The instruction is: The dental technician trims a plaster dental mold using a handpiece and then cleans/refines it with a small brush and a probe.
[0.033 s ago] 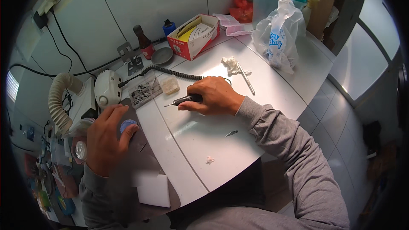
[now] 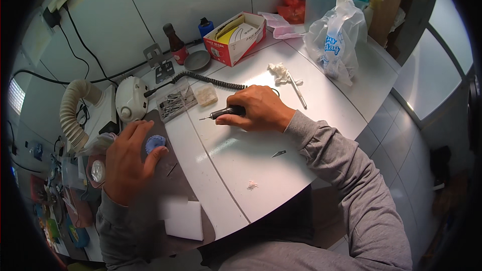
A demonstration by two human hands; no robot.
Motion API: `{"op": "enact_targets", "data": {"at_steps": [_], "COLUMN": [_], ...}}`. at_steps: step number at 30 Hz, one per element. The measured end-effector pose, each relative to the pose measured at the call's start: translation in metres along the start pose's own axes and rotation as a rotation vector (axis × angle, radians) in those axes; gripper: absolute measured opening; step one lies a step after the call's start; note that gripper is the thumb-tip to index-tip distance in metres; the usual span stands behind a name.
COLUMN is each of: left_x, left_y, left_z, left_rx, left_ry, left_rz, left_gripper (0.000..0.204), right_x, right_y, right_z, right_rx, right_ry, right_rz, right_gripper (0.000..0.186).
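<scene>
My left hand [image 2: 128, 155] hovers at or rests on the dark mat, fingers apart and curved, beside a scalloped blue piece [image 2: 154, 142] just above the thumb; contact is unclear. My right hand [image 2: 258, 108] grips a black rotary handpiece [image 2: 223, 113] with a thin bit pointing left. Its coiled cable runs toward a white control unit [image 2: 130, 98]. A divided clear case of metal bits [image 2: 174, 101] and a small translucent box [image 2: 205, 95] lie above the handpiece. A small blade [image 2: 278, 154] and pale shavings [image 2: 252, 184] lie below my right hand.
A ribbed hose [image 2: 70, 110] stands at left. A red-white box [image 2: 233, 47], dish [image 2: 197, 61], plastic bag [image 2: 336, 47] and lidded tub [image 2: 316, 2] line the back. Crumpled tissue with a rod [image 2: 281, 75] lies at right, foam [image 2: 183, 223] near the front edge.
The view has shifted slightly, moving the scene a little in the picture. My hands and the handpiece look nearly the same relative to the table.
</scene>
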State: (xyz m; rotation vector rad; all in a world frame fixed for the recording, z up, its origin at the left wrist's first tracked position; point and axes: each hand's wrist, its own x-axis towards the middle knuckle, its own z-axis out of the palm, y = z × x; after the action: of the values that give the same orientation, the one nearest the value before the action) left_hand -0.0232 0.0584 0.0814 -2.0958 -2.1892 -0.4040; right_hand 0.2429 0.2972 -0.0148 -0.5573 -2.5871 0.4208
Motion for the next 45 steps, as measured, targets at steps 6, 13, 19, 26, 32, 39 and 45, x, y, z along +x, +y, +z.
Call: {"op": "enact_targets", "data": {"at_steps": [6, 13, 19, 26, 32, 39, 45], "left_x": [-0.025, -0.031, -0.025, 0.003, 0.03, 0.038, 0.04], "left_y": [-0.011, -0.039, -0.052, -0.01, 0.005, 0.001, -0.004], "left_z": [0.024, 0.061, 0.074, 0.084, 0.112, 0.119, 0.123], "left_rx": [0.005, -0.014, -0.297, -0.496, -0.707, -0.638, -0.799], "left_ry": [-0.077, 0.005, -0.011, 0.147, 0.158, 0.309, 0.185], "left_rz": [-0.059, -0.052, -0.01, -0.045, 0.064, 0.206, 0.112], "left_gripper": [0.098, 0.094, 0.081, 0.076, 0.084, 0.091, 0.087], "right_x": [0.005, 0.003, 0.003, 0.002, 0.002, 0.003, 0.002], "right_y": [0.003, 0.004, 0.004, -0.007, -0.005, -0.01, -0.019], "right_z": [0.003, 0.002, 0.007, 0.003, 0.001, 0.001, 0.0], "right_rx": [0.022, 0.008, 0.052, 0.018, 0.05, 0.008, 0.017], "right_ry": [0.004, 0.002, 0.031, 0.072, 0.068, 0.034, 0.016], "right_rz": [-0.016, -0.066, -0.058, -0.099, -0.065, -0.074, -0.061], "right_gripper": [0.059, 0.05, 0.059, 0.055, 0.042, 0.05, 0.041]}}
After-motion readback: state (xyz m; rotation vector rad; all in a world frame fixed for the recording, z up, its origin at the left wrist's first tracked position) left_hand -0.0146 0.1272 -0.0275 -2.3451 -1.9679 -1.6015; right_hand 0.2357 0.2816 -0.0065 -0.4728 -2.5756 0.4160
